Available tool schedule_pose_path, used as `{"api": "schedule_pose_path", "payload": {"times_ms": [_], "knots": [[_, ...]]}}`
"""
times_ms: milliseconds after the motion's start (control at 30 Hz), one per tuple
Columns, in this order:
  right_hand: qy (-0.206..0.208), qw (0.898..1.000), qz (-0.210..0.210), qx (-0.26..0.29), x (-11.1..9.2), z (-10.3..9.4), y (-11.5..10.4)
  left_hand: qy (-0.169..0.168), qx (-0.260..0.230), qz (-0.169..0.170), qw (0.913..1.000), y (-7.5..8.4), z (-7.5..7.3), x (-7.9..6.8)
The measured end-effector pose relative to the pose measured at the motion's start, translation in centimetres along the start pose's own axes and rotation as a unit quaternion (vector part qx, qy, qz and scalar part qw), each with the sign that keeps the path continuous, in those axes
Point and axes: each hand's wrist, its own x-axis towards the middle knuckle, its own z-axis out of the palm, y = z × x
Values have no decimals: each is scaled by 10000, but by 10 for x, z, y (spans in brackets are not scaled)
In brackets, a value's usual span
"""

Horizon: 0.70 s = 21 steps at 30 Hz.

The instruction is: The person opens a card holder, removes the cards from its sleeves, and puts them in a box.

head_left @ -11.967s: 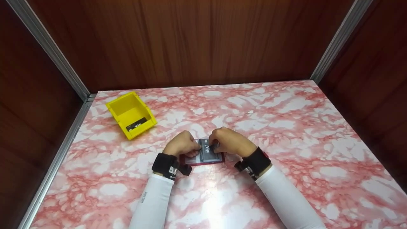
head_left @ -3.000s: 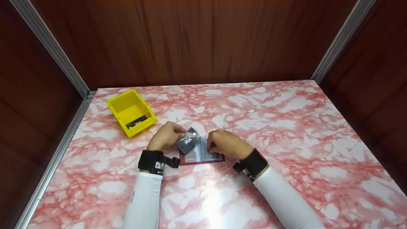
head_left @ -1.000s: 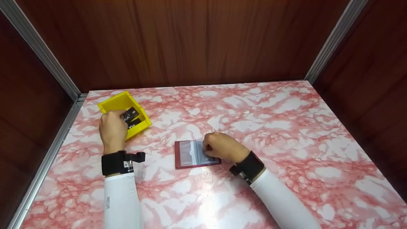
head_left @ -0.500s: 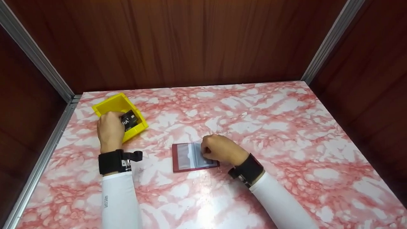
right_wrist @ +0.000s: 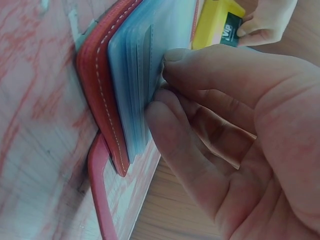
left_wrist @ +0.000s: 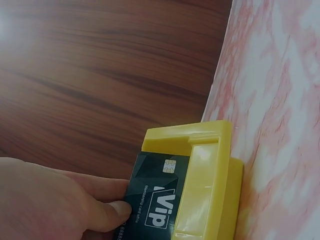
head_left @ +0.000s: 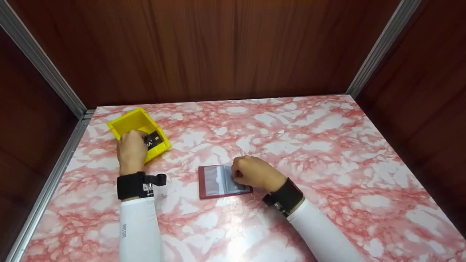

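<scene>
On the table (head_left: 309,153), the yellow box (head_left: 157,150) stands at left of the frame; the red wallet (head_left: 202,183) lies open near the centre. The right hand (head_left: 255,173) bends its fingers at the clear sleeves (head_left: 214,180); whether it pinches, one cannot tell. The left hand (head_left: 131,151) pinches a black card (left_wrist: 157,200) at the box's opening; a loose pinch could drop it.

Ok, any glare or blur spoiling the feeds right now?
Head view: white glare streak on the table, bottom middle, below the card holder; print on the card is hard to read. Left wrist: pale bright patch at upper left over the wood panel, yet "Vip" reads clearly. Right wrist: dull tones, but the card holder's stitching shows.
</scene>
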Motion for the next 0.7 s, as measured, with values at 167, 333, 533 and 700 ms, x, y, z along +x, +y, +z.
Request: {"api": "schedule_pose_path", "payload": {"times_ms": [167,333,533,700], "knots": [[3,9999,31,-106,-1,0,0,-68,27,29,10000,2,0,1],[-12,9999,37,-130,-1,0,-1,-181,123,8,9998,1,2,1],[-61,9998,91,-135,0,1,-1,-332,202,-16,9992,0,4,2],[-56,9998,118,-159,0,2,-2,-285,184,20,9994,0,5,2]]}}
